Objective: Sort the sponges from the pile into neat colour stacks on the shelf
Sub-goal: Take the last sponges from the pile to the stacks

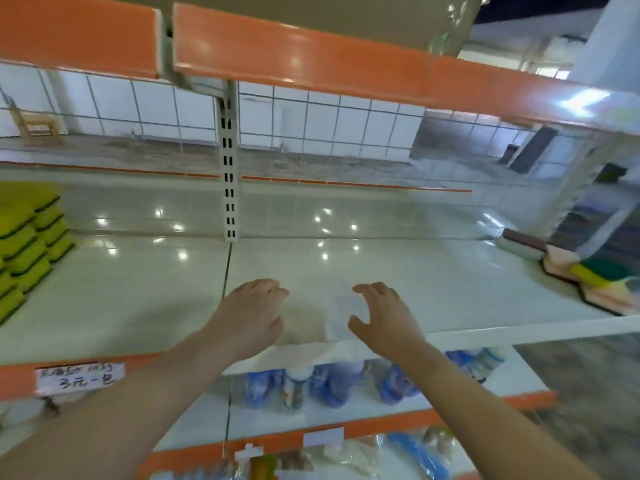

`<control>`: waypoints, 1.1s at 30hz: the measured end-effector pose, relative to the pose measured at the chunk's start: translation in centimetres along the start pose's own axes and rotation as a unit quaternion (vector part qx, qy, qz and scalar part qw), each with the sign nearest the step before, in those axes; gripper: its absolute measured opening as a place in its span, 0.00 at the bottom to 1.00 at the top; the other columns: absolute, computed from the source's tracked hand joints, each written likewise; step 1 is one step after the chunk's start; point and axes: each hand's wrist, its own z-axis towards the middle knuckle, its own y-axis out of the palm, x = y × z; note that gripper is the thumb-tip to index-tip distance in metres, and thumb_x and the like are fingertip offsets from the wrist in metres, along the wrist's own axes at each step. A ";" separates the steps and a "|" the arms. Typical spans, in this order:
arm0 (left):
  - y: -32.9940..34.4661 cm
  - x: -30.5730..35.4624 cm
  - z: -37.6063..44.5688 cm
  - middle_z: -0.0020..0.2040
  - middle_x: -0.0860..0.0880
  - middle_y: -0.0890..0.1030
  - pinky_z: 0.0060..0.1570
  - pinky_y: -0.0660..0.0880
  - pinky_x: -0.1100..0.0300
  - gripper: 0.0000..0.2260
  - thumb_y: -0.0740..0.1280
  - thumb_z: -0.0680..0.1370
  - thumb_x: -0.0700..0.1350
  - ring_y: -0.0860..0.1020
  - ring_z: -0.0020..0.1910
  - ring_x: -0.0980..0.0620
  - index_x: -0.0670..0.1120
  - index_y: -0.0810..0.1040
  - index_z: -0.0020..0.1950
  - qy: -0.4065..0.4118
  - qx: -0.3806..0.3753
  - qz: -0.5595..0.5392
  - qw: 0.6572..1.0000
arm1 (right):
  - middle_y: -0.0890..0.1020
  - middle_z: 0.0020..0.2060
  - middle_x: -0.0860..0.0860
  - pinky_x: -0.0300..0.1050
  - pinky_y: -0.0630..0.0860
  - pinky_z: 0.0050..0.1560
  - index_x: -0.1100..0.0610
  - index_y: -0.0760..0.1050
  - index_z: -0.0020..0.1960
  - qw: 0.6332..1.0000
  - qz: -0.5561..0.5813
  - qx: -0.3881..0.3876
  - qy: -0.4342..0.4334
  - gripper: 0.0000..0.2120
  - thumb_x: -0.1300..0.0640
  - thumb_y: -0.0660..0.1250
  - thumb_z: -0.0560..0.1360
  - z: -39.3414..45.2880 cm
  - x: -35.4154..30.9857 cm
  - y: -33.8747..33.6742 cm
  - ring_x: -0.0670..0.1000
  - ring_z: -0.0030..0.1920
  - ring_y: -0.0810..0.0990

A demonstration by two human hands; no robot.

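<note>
Where the frame cuts them off, the yellow sponge stacks [29, 237] sit at the shelf's [138, 289] far left and the mixed sponge pile [581, 275] at its right, blurred. Between them, left hand [251, 315] and right hand [384, 315] hover palm-down, each grip wide, holding nothing.

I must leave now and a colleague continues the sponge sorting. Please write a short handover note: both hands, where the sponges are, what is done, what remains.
Left hand and right hand: both open, holding nothing, over the front of the white shelf.
Done: yellow sponge stacks stand neatly at the shelf's far left.
Left: the mixed pile at the far right (white, pink, yellow-green sponges) is unsorted; no other colour stack is in view yet.
</note>
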 end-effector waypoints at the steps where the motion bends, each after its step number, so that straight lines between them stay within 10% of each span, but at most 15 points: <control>1: 0.3 0.8 0.5 0.73 0.52 0.62 0.68 0.56 0.62 0.22 0.57 0.78 0.48 0.60 0.72 0.54 0.50 0.62 0.73 0.008 -0.001 -0.007 1.000 | 0.68 0.66 0.51 0.44 0.67 0.64 0.53 0.62 0.71 1.000 -0.001 0.003 0.009 0.26 0.49 0.62 0.76 -0.4 0.9 -0.2 0.52 0.65 0.67; 33: 4.8 17.1 17.9 0.71 0.52 0.63 0.63 0.63 0.61 0.24 0.57 0.79 0.51 0.65 0.68 0.52 0.50 0.58 0.75 0.277 -0.082 -0.025 0.957 | 0.67 0.68 0.51 0.43 0.65 0.63 0.53 0.61 0.72 0.958 -0.019 0.068 0.277 0.26 0.50 0.61 0.76 -5.1 18.1 -5.7 0.52 0.68 0.65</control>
